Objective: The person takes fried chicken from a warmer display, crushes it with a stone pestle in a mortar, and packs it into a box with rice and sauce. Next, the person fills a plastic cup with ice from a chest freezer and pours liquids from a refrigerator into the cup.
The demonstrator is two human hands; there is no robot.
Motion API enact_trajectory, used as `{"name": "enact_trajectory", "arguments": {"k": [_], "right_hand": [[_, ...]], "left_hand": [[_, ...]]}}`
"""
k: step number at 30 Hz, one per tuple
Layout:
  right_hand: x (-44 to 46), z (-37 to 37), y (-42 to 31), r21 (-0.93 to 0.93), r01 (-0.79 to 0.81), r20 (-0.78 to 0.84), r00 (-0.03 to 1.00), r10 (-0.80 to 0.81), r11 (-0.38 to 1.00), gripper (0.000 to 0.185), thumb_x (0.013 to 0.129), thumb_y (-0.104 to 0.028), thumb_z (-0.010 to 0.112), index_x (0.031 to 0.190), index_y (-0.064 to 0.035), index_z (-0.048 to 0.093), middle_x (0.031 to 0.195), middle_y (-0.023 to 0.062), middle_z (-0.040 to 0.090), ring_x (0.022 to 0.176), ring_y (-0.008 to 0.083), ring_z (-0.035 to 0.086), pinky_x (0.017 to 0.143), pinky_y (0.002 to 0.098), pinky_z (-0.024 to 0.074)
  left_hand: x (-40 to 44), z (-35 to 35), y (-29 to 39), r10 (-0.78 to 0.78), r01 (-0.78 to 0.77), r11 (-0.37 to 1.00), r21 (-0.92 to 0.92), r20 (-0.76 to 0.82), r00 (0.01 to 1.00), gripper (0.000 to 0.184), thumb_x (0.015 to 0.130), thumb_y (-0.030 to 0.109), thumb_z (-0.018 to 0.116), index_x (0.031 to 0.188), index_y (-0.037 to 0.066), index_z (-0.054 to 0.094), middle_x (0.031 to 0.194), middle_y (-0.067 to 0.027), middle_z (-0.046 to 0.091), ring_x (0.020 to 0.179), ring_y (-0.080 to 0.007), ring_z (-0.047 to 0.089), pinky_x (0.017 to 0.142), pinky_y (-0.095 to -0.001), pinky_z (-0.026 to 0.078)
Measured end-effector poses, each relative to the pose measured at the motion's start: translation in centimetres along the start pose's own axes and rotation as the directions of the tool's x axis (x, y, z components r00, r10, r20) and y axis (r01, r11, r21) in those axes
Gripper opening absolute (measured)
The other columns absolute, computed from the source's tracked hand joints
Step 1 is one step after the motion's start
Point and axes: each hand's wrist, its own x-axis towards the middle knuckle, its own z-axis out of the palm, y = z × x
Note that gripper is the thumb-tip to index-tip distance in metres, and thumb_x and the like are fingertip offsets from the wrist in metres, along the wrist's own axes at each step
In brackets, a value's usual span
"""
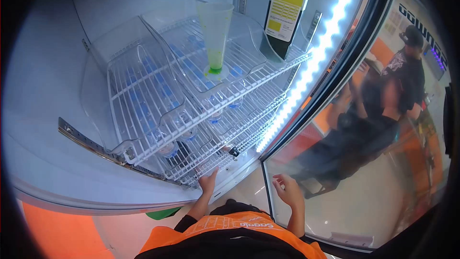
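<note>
My left hand (pixel 208 183) is low at the front of the open fridge, close to the front edge of the lower wire shelf (pixel 184 175). Its thumb stands out from the fingers, and I see nothing held; whether it touches the shelf I cannot tell. My right hand (pixel 290 192) is beside the glass door (pixel 345 201), its fingers loosely bent and apart with nothing in them. On the upper wire shelf (pixel 143 93) stands a tall clear measuring cup (pixel 215 33) with green liquid at its bottom. A yellow-capped bottle (pixel 285 17) of dark liquid, with a yellow and white label, stands to its right.
Clear plastic dividers (pixel 163 43) split the upper shelf. Beneath it are several water bottles (pixel 167 148) and a small dark object (pixel 234 151). An LED strip (pixel 306 81) runs down the fridge's right side. Beyond the door glass is a person in dark clothes (pixel 407 72).
</note>
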Motion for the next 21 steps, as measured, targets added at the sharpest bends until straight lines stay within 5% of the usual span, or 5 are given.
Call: {"name": "enact_trajectory", "arguments": {"k": [9, 14, 15, 18, 21], "right_hand": [[4.5, -4.4, -5.0, 0.175, 0.320, -0.028, 0.947, -0.320, 0.931, 0.020, 0.087, -0.012, 0.060, 0.101, 0.0017, 0.064, 0.089, 0.0133, 0.065, 0.082, 0.0208, 0.063, 0.075, 0.0312, 0.0486], [12.2, -10.3, -14.7, 0.142, 0.614, -0.602, 0.676, -0.425, 0.776, 0.050, 0.078, -0.022, 0.074, 0.119, -0.0020, 0.053, 0.114, 0.0126, 0.058, 0.106, 0.0240, 0.055, 0.091, 0.0367, 0.0419], [14.2, -11.4, -16.8, 0.095, 0.658, -0.684, 0.589, -0.431, 0.747, 0.064, 0.075, -0.030, 0.078, 0.125, -0.0017, 0.048, 0.121, 0.0143, 0.054, 0.111, 0.0258, 0.053, 0.094, 0.0385, 0.0407], [20.9, -13.9, -21.5, 0.038, 0.602, -0.762, 0.534, -0.367, 0.798, 0.107, 0.063, -0.054, 0.082, 0.138, 0.0034, 0.030, 0.136, 0.0237, 0.036, 0.125, 0.0341, 0.041, 0.102, 0.0441, 0.0367], [24.2, -14.5, -24.8, 0.143, 0.497, -0.687, 0.672, -0.275, 0.856, 0.122, 0.055, -0.059, 0.082, 0.138, 0.0077, 0.023, 0.125, 0.0276, 0.047, 0.118, 0.0375, 0.049, 0.098, 0.0445, 0.0409]], "left_hand": [[2.2, 1.3, -3.3, -0.104, 0.099, 0.963, 0.251, 0.008, 0.995, 0.089, 0.072, 0.045, 0.078, 0.136, -0.003, 0.040, 0.137, -0.0258, 0.044, 0.129, -0.0386, 0.038, 0.109, -0.0406, 0.028], [-2.6, -0.3, -2.7, -0.257, 0.232, 0.964, 0.130, 0.228, 0.939, 0.093, 0.071, 0.045, 0.078, 0.136, -0.006, 0.034, 0.142, -0.0326, 0.029, 0.136, -0.0398, 0.019, 0.112, -0.0458, 0.012], [-4.5, -1.7, -0.2, -0.353, 0.333, 0.935, 0.118, 0.351, 0.867, 0.097, 0.073, 0.048, 0.076, 0.139, -0.006, 0.029, 0.143, -0.0333, 0.024, 0.137, -0.0400, 0.015, 0.112, -0.0439, 0.013], [-3.9, -8.1, 15.6, -0.194, 0.200, 0.964, 0.175, 0.978, 0.079, 0.076, 0.089, 0.049, 0.059, 0.144, 0.005, 0.027, 0.145, -0.0165, 0.028, 0.138, -0.0269, 0.026, 0.111, -0.0384, 0.025], [-3.4, -9.8, 19.4, -0.008, 0.143, 0.990, 0.005, 1.000, 0.020, 0.064, 0.093, 0.043, 0.055, 0.142, 0.008, 0.032, 0.140, -0.0128, 0.039, 0.134, -0.0246, 0.034, 0.111, -0.0384, 0.026]]}}
